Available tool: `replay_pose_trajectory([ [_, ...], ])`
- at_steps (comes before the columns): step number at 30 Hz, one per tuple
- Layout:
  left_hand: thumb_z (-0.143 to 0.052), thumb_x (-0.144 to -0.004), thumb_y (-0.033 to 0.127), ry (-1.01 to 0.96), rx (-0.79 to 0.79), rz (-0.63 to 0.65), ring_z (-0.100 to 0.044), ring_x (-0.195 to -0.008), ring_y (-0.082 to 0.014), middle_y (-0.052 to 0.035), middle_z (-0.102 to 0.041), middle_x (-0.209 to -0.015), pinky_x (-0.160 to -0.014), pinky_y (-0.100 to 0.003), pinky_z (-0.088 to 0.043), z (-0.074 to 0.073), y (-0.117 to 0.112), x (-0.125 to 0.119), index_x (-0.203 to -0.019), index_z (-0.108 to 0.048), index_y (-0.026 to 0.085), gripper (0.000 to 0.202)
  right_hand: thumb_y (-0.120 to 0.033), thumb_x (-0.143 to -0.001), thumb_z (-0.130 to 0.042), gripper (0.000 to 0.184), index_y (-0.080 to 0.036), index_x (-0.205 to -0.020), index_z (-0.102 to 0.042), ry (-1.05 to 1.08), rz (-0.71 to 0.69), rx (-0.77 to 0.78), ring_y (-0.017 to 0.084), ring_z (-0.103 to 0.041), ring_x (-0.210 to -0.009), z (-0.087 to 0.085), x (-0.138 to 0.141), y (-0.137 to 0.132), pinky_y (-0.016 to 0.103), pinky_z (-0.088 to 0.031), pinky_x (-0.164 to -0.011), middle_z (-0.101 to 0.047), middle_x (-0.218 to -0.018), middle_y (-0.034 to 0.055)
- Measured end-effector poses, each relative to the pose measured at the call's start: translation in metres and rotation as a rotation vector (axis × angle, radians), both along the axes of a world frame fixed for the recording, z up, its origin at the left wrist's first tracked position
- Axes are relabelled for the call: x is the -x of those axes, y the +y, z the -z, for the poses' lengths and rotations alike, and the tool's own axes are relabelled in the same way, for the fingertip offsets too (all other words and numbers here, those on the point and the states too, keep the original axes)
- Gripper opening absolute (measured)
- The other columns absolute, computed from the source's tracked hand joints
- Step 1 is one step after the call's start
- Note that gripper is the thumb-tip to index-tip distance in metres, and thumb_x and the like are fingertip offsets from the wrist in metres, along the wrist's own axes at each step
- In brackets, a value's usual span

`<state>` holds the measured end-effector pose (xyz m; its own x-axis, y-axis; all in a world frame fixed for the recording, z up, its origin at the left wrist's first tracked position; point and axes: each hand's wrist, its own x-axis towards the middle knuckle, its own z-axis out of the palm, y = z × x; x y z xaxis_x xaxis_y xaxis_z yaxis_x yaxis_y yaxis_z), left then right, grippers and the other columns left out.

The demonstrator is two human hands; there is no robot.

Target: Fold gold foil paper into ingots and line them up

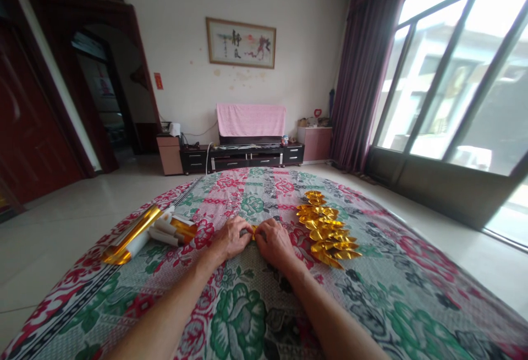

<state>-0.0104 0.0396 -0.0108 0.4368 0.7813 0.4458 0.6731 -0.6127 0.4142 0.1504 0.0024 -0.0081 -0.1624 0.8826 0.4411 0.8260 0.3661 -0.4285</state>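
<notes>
Nearest to me, a tablecloth patterned with red, green and grey flowers (239, 318) is lying under everything. On it, a small, shiny gold foil piece (254, 233) is resting between the two hands, mostly hidden by fingers, so I am not making out its full shape. I am judging it to be very light, thin and slick, creasing under slight pressure and probably tearing if pulled hard; I am favouring a gentle fingertip hold at its opposite ends.

Left of the foil piece, the left hand (233, 238) is curling its fingers and pinching the near end; on the other side, the right hand (274, 240) is pinching the opposite end, likewise curled.

Farther right of the foil piece, a row of pointed, folded gold foil shapes (325, 228) is lying overlapped. Well to its left, a shiny gold roll (140, 230) is lying against white tubes (164, 235). Far beyond it, a low black cabinet (196, 159) is standing below a pink cloth (251, 120), and a wood-framed picture (241, 42) is hanging higher on the wall.
</notes>
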Motion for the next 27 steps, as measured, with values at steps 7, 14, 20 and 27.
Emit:
replay_pose_trajectory([
  [7, -0.057, -0.072, 0.019, -0.004, 0.022, -0.010, -0.056, -0.087, -0.0176, -0.0031, -0.061, -0.083, -0.083, -0.031, -0.044, -0.0026, -0.0004, -0.0015, -0.076, -0.066, 0.020, 0.010, -0.022, -0.083, -0.049, 0.015, -0.020, -0.084, -0.064, -0.017, 0.011, 0.021, 0.015, -0.052, -0.086, -0.0012, 0.0002, -0.0006, 0.026, -0.035, -0.078, -0.058, -0.094, 0.0048],
  [14, -0.054, -0.070, 0.012, -0.013, 0.032, -0.019, -0.056, -0.086, -0.0169, -0.0034, -0.062, -0.084, -0.083, -0.030, -0.045, -0.0013, 0.0011, -0.0012, -0.075, -0.067, 0.019, 0.015, -0.021, -0.083, -0.048, 0.016, -0.020, -0.083, -0.064, -0.012, 0.007, 0.016, 0.015, -0.053, -0.085, -0.0008, 0.0007, 0.0001, 0.025, -0.035, -0.076, -0.058, -0.093, 0.0047],
  [20, -0.054, -0.074, 0.014, -0.007, -0.014, 0.023, -0.055, -0.090, -0.0175, -0.0045, -0.062, -0.085, -0.085, -0.031, -0.043, -0.0022, -0.0036, 0.0000, -0.080, -0.066, 0.018, 0.015, -0.022, -0.082, -0.050, 0.014, -0.021, -0.083, -0.064, 0.005, -0.021, -0.026, 0.016, -0.053, -0.089, 0.0022, -0.0004, 0.0007, 0.027, -0.036, -0.081, -0.059, -0.094, 0.0036],
  [27, -0.048, -0.079, 0.015, 0.056, -0.065, 0.026, -0.055, -0.089, -0.0175, -0.0042, -0.061, -0.085, -0.084, -0.030, -0.043, -0.0021, -0.0047, -0.0003, -0.081, -0.066, 0.019, 0.019, -0.013, -0.083, -0.044, 0.022, -0.020, -0.087, -0.065, 0.030, -0.054, -0.034, 0.016, -0.054, -0.096, 0.0029, -0.0047, 0.0060, 0.027, -0.036, -0.085, -0.062, -0.104, 0.0048],
])
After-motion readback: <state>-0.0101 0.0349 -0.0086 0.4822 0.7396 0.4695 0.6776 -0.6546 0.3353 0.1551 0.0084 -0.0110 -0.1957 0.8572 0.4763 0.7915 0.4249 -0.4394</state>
